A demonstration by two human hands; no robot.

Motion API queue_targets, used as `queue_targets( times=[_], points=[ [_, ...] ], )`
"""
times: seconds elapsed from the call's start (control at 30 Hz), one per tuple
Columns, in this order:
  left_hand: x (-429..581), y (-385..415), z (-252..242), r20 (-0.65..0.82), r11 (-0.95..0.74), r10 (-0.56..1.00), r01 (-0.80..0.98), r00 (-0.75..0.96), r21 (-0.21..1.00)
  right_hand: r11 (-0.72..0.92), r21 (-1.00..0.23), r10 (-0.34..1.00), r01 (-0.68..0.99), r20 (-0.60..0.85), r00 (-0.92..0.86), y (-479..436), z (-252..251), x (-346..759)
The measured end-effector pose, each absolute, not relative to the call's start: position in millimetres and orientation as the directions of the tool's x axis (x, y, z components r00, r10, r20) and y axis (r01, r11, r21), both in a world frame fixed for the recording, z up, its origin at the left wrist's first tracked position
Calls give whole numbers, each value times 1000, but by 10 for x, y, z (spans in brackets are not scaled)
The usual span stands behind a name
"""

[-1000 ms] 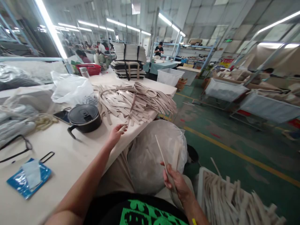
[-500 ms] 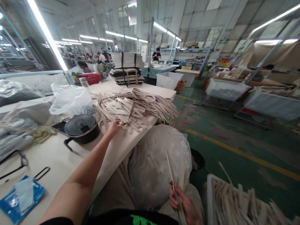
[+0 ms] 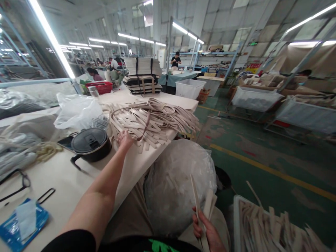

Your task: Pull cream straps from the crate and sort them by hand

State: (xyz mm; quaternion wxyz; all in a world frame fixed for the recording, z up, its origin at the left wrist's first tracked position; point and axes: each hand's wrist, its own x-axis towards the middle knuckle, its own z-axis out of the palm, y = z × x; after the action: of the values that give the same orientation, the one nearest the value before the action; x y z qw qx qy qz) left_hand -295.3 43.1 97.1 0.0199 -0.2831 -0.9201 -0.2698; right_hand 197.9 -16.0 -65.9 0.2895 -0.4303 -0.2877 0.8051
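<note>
Beige fabric strips [image 3: 160,117] lie in a loose, tangled pile on the pale table. My left hand [image 3: 125,139] rests at the pile's near left edge, fingers spread over the strip ends; its fingertips are partly lost among them. Low in front of my lap, my right hand [image 3: 208,229] is closed around a few beige strips [image 3: 208,203] whose ends point upward. A large clear plastic bag [image 3: 181,182] with pale contents stands between the table edge and my right hand. To the left of my left hand sits a black lidded pot [image 3: 91,143].
More strips fill a white bin [image 3: 237,213] at lower right. On the table are a blue packet [image 3: 26,224], eyeglasses [image 3: 19,183], a white plastic bag [image 3: 77,110] and a strapped stack of panels [image 3: 143,77]. A co-worker [image 3: 175,60] stands farther back.
My left hand has shifted slightly left along the pile's edge, and its fingers have spread. My right hand still holds strips, which now stand more fanned apart.
</note>
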Motion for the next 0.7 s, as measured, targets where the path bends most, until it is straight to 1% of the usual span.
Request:
queue_targets(
  times=[0.07, 0.13, 0.2, 0.27, 0.33, 0.4, 0.47, 0.53, 0.57, 0.6, 0.63, 0.67, 0.7],
  points=[
    [-2902, 398, 953, 174, 694, 515, 528, -839, 489, -668, -704, 728, -239, -554, -403, -139, -670, 1974],
    [-2858, 397, 996, 165, 690, 485, 491, -859, 532, -656, -716, 745, -240, -563, -357, -113, -665, 1975],
    [-2835, 433, 1101, 194, 654, 410, 435, -891, 619, -609, -762, 783, -220, -532, -323, -81, -640, 1981],
    [-2832, 521, 1236, 275, 571, 327, 421, -904, 705, -534, -822, 837, -199, -481, -261, -45, -612, 1994],
    [-2806, 669, 1349, 384, 437, 306, 487, -871, 756, -453, -876, 888, -165, -428, -167, -2, -607, 2017],
    [-2672, 836, 1377, 479, 258, 341, 570, -809, 780, -405, -906, 914, -127, -397, -85, 38, -634, 2052],
    [-2360, 950, 1272, 550, 21, 462, 629, -696, 777, -385, -916, 923, -111, -383, -41, 68, -683, 2095],
    [-1892, 951, 1010, 589, -171, 562, 615, -580, 770, -390, -913, 920, -120, -391, -19, 87, -732, 2135],
    [-1631, 906, 825, 556, -212, 643, 576, -526, 790, -400, -908, 916, -128, -402, -9, 93, -753, 2150],
    [-1376, 836, 615, 470, -179, 737, 530, -486, 829, -409, -902, 911, -137, -413, 3, 98, -769, 2160],
    [-1144, 745, 389, 320, -69, 836, 493, -447, 867, -418, -897, 905, -144, -424, 15, 101, -781, 2166],
    [-949, 639, 161, 126, 108, 891, 473, -436, 875, -428, -892, 900, -147, -436, 23, 103, -788, 2169],
    [-798, 524, -58, -94, 299, 908, 473, -408, 829, -439, -887, 894, -147, -446, 24, 103, -792, 2168]
  ],
)
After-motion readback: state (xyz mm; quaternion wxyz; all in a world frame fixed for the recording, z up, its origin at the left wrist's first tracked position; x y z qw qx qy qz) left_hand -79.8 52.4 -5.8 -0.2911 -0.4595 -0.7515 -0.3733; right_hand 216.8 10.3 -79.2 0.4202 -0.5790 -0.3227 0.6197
